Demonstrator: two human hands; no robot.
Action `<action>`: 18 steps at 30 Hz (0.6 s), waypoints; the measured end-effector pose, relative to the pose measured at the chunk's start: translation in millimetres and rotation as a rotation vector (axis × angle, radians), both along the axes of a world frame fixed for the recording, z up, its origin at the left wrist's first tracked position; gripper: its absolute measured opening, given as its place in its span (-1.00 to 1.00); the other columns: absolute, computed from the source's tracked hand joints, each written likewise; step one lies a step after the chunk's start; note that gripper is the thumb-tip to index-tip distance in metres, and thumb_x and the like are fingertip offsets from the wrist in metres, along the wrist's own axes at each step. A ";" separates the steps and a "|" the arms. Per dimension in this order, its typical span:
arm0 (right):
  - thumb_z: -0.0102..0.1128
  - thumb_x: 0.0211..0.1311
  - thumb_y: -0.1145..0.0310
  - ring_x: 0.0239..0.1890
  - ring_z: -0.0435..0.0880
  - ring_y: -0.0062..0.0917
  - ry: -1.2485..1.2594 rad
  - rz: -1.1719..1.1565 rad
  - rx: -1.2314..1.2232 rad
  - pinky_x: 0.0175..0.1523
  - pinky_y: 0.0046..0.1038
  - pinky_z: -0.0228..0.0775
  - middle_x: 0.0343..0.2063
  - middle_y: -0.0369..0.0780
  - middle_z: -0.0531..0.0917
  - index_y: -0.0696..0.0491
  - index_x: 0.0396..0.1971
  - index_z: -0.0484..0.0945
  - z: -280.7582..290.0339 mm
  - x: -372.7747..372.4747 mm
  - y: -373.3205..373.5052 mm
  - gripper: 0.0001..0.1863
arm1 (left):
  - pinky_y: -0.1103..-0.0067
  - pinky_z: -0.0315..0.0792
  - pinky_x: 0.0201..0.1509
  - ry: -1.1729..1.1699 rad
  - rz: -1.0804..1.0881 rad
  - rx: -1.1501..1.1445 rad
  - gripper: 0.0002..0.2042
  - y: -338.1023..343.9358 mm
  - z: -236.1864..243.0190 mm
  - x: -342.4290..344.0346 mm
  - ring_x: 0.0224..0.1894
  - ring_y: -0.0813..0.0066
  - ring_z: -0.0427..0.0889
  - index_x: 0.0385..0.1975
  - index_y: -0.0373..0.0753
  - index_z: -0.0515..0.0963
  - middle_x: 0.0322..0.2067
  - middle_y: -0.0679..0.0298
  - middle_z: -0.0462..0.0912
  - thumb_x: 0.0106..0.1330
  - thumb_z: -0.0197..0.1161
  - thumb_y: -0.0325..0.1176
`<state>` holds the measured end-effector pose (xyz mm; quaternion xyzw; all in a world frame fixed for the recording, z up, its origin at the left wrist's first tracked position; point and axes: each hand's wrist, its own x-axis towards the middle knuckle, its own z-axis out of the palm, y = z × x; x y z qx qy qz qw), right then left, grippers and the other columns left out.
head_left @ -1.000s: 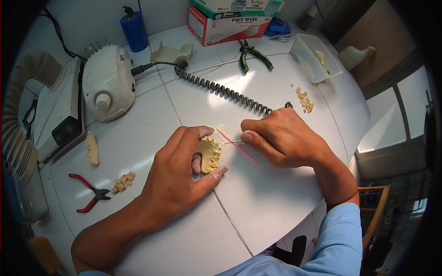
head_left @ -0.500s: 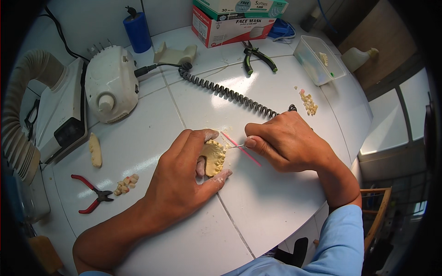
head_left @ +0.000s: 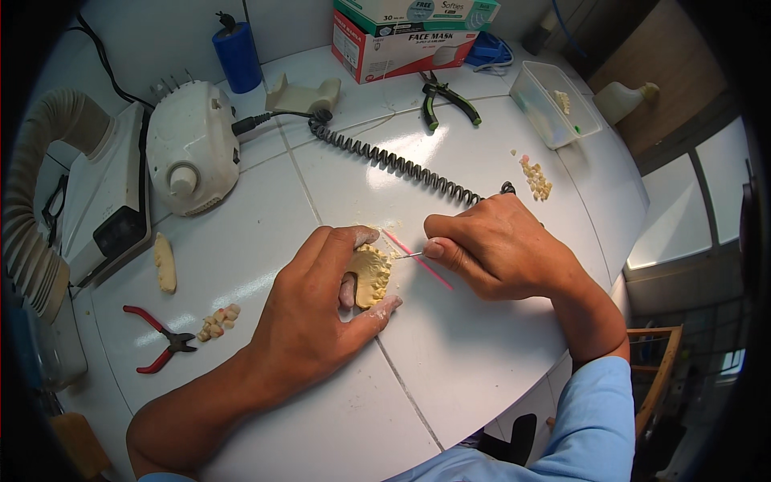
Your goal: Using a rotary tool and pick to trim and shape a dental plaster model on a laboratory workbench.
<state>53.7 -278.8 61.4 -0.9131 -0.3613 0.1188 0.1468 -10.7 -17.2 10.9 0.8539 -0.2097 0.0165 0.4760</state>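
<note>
My left hand [head_left: 317, 297] is closed around a cream-yellow plaster dental cast [head_left: 372, 277], its dusty fingertips gripping the two ends. The row of teeth on the cast faces right. In my closed right hand [head_left: 498, 249] is a rotary handpiece, its body mostly hidden by the fingers. Its thin metal bur [head_left: 409, 255] points left, and the tip touches or nearly touches the teeth. A pink stick [head_left: 438, 277] lies on the table beneath the bur. Pale dust is scattered around the cast.
A coiled black cord [head_left: 393, 165] runs from the white control unit [head_left: 189, 153] to my right hand. Red-handled cutters [head_left: 167, 341] and loose denture teeth [head_left: 217, 323] lie left; more teeth [head_left: 536, 178] lie right, near a clear plastic box [head_left: 554, 132]. Green-black pliers [head_left: 446, 103] lie behind.
The whole view has shifted very slightly. Both hands keep their grips, with the bur still at the toothed edge of the cast.
</note>
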 end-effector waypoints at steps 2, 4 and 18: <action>0.10 0.68 0.07 -0.59 0.61 0.00 0.003 0.001 -0.004 -0.37 0.01 0.37 -0.71 -0.04 0.56 0.05 -0.39 0.60 -0.1 -0.2 0.4 -0.57 | 0.59 0.46 -0.37 -0.001 -0.001 0.004 -0.36 -0.1 -0.4 -0.3 -0.43 0.63 0.46 0.26 -0.34 0.56 -0.18 0.24 0.63 0.18 0.69 -0.37; 0.10 0.68 0.07 -0.59 0.61 0.00 0.007 -0.006 -0.017 -0.38 0.00 0.38 -0.71 -0.05 0.56 0.04 -0.40 0.60 0.6 -0.1 0.7 -0.57 | 0.59 0.45 -0.37 0.001 0.003 -0.003 -0.36 -0.4 -1.6 -0.2 -0.44 0.64 0.46 0.26 -0.34 0.56 -0.18 0.24 0.62 0.18 0.68 -0.37; 0.10 0.69 0.05 -0.62 0.60 -0.02 -0.004 0.004 -0.019 -0.39 -0.01 0.36 -0.73 -0.06 0.55 0.04 -0.42 0.58 -1.7 -0.1 -0.4 -0.55 | 0.59 0.44 -0.37 0.010 -0.002 0.003 -0.36 -0.2 -0.9 -0.2 -0.43 0.63 0.45 0.26 -0.34 0.55 -0.18 0.24 0.61 0.18 0.68 -0.37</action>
